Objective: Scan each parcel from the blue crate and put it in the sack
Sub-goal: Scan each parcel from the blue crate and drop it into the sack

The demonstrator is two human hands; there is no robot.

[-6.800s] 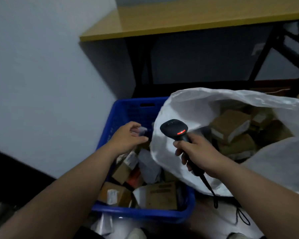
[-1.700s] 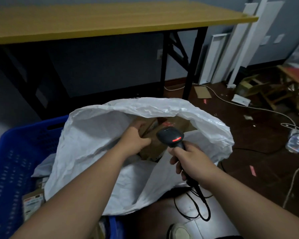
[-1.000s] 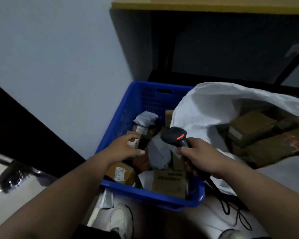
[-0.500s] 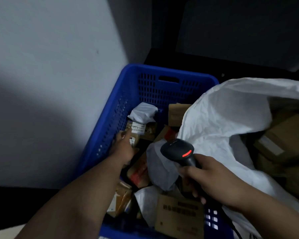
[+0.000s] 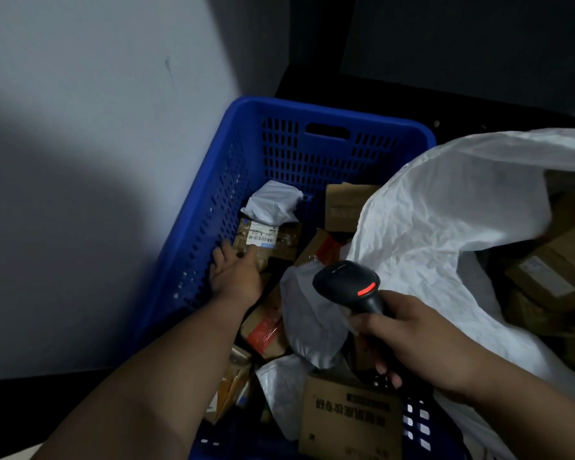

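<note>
You are reaching your left hand down into the blue crate, and its fingers are lying relaxed and a little spread on the near edge of a brown parcel with a white label; the thumb is touching just below this label. The fingers are not closing around it yet, so I judge you are at the picking step, choosing the next parcel to scan.

Your right hand is gripping the handle of the scanner, fingers curled around it, and the scanner head is pointing to the far left, toward the crate. A red light is showing on its top.

The sack is lying open at the right, its white edge hanging over the right side of the crate, and several boxes are already inside it. Many parcels are waiting in the crate: a crumpled white bag just beyond the labelled parcel, a grey bag in the middle, a printed box at the near side.

The next move is asking you to close the fingers on the labelled parcel, lift it free of its neighbours, and keep the label facing up to the scanner.
</note>
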